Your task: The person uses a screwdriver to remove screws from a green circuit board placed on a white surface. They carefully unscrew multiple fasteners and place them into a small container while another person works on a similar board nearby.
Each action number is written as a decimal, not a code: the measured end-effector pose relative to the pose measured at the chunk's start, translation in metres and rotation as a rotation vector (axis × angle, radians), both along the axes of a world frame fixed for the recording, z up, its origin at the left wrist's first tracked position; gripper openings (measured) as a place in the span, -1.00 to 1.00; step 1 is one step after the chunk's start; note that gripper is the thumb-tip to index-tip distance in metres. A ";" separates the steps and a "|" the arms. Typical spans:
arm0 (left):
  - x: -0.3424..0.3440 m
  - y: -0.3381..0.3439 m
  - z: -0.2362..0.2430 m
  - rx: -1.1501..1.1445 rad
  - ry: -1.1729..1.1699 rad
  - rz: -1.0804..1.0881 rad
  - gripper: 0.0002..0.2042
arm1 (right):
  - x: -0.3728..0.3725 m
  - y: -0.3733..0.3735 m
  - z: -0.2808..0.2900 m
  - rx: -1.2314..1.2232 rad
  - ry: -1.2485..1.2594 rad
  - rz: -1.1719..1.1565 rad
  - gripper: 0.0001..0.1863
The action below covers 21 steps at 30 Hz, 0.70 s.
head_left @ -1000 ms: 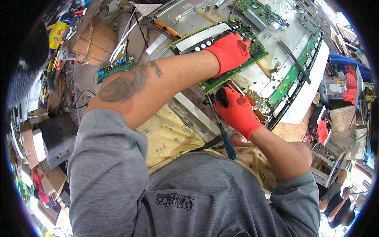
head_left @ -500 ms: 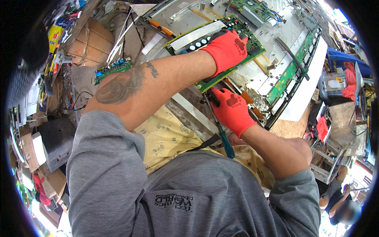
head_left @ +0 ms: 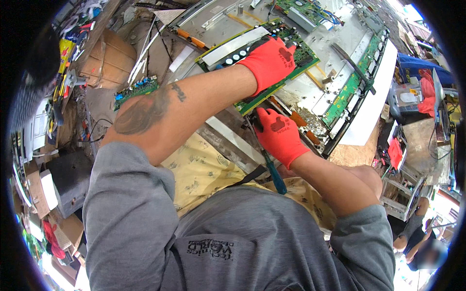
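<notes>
Head view: the board [head_left: 303,56] lies across the near edge of the panel [head_left: 310,99], its near corner jutting past that edge. The left hand [head_left: 272,63] is on top of the board with fingers bent over it; whether they clamp it, I cannot tell. The right hand [head_left: 279,133] is at the board's near corner, fingertips partly hidden, so its grip cannot be told. A screwdriver's [head_left: 275,178] shaft runs up beside those fingers. Along the panel's right edge runs a green strip [head_left: 345,103], crossed by a dark bar [head_left: 353,65].
</notes>
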<state>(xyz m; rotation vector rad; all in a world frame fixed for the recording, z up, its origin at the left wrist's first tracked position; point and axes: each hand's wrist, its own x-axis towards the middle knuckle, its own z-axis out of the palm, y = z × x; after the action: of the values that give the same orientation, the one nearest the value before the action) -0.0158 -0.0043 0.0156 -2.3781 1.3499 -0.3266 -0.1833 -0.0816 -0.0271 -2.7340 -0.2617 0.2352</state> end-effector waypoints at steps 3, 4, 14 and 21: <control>0.001 0.006 -0.001 -0.005 -0.026 -0.035 -0.63 | -0.002 0.000 -0.001 -0.026 0.000 0.032 -0.61; 0.000 0.006 -0.001 -0.008 -0.042 -0.059 -0.63 | -0.003 -0.001 0.000 -0.037 0.012 0.042 -0.61; 0.002 0.007 0.010 0.072 0.009 -0.029 -0.68 | 0.005 0.002 0.007 0.050 0.046 0.013 -0.67; 0.030 0.020 -0.027 -0.966 1.011 0.164 -0.63 | 0.020 -0.012 0.032 0.291 0.125 -0.007 -0.65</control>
<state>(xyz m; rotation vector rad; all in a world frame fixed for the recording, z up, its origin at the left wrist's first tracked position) 0.0143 0.0156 -0.0109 -3.7259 1.5450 0.4812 -0.1638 -0.0939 0.0047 -2.4213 -0.2323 0.3368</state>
